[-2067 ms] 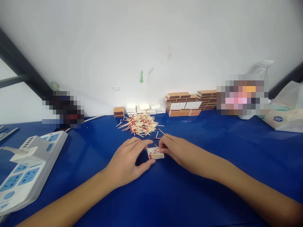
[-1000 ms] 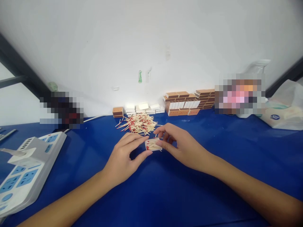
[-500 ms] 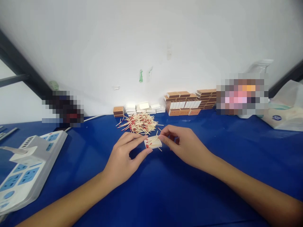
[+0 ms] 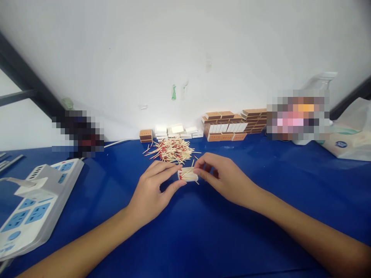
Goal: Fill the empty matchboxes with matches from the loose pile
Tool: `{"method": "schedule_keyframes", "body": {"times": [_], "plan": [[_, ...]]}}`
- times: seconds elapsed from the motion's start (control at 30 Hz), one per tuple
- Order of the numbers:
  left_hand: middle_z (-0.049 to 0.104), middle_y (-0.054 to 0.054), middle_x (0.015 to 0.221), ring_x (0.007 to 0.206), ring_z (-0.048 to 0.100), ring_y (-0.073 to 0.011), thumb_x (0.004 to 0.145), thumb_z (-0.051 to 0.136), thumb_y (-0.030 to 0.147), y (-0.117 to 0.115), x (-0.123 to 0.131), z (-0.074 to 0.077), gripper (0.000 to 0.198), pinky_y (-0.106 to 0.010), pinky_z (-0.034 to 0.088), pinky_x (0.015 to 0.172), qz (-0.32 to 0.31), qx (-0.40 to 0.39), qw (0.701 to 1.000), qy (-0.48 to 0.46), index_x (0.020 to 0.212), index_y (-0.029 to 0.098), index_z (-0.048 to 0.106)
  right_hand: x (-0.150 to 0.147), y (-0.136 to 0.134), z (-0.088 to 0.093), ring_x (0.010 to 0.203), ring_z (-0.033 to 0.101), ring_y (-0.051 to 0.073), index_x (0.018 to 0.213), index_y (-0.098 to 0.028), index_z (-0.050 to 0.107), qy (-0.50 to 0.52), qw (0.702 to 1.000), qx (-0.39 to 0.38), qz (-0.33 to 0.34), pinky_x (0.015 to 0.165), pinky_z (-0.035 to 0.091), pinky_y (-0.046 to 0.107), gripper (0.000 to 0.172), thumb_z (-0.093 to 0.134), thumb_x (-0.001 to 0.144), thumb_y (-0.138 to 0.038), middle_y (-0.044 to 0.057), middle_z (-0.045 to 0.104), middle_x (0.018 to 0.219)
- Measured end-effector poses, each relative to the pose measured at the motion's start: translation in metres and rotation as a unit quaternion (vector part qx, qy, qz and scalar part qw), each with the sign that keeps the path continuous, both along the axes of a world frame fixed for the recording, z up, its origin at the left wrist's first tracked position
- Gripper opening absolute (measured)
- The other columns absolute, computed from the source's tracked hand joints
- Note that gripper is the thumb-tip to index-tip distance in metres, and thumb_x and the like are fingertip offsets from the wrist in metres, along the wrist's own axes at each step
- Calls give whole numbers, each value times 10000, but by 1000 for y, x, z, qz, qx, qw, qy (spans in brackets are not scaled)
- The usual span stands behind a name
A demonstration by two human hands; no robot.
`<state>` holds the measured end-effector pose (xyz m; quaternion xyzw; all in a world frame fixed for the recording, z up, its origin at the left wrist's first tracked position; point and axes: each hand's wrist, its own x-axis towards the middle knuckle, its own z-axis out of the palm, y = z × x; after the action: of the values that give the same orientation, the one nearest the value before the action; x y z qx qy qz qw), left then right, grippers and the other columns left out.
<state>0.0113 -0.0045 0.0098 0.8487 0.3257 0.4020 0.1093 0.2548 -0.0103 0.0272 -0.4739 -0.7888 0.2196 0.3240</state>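
Since the first frame, the open matchbox tray and both hands have moved farther from the person, nearer the match pile; the right hand's fingers, then over the tray, are now at its right end.

Nearest, on the blue tabletop, a white power strip lies at the left with a plug adapter on it. The left hand grips the tray's left end between thumb and index finger, the thumb on the near side. The right hand has its thumb and index fingertips close together at the tray's other end; whether they pinch a match I cannot tell. Matches lie in the tray, red heads mostly to the left, and one stick pokes out past its near right corner.

Just beyond is the loose match pile. Behind it stand two stacked brown matchboxes, white trays in low stacks and, farther right, a larger stack of matchboxes. A tissue pack sits at the far right. The white wall rises behind.
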Motion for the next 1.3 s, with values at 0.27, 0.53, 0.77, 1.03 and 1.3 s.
{"method": "schedule_keyframes", "body": {"times": [0.27, 0.53, 0.77, 1.03, 1.3], "plan": [[745, -64, 1145, 1041, 668, -217, 960, 740, 292, 1, 0, -2, 332, -395, 580, 910, -10, -1, 1000, 4, 1287, 239, 714, 2, 0, -8, 867, 583, 167, 967, -210, 587, -17, 999, 14, 45, 772, 456, 300, 126, 512, 1067, -220, 37, 633, 995], [749, -77, 1161, 1030, 671, -219, 984, 705, 283, 1, 1, -2, 325, -419, 573, 921, -56, 0, 998, 33, 1305, 230, 695, -2, -5, -1, 796, 575, 135, 1041, -232, 691, -17, 998, -5, 63, 753, 478, 293, 96, 634, 1026, -307, 29, 591, 1040], [731, -83, 1163, 1040, 665, -232, 983, 703, 275, 1, 0, -4, 399, -439, 555, 944, -76, 4, 995, 67, 1376, 230, 651, -3, -5, -4, 817, 593, 151, 927, -206, 713, -56, 996, -5, 62, 717, 470, 294, 154, 655, 1010, -322, 42, 616, 1009], [714, -95, 1119, 1038, 640, -252, 967, 721, 345, 1, 0, -6, 476, -452, 561, 935, -66, -31, 991, 108, 1406, 188, 622, 0, -5, -5, 823, 601, 150, 990, -213, 723, -75, 994, 1, 84, 719, 469, 291, 125, 619, 1024, -273, 40, 620, 1013], [734, -74, 1097, 1000, 660, -233, 944, 735, 304, 6, -4, 0, 395, -438, 542, 952, 26, 37, 998, 47, 1322, 208, 670, 23, 12, 8, 712, 559, 153, 907, -204, 708, -63, 993, 84, -44, 670, 443, 310, 150, 626, 996, -293, 31, 627, 879]]}}
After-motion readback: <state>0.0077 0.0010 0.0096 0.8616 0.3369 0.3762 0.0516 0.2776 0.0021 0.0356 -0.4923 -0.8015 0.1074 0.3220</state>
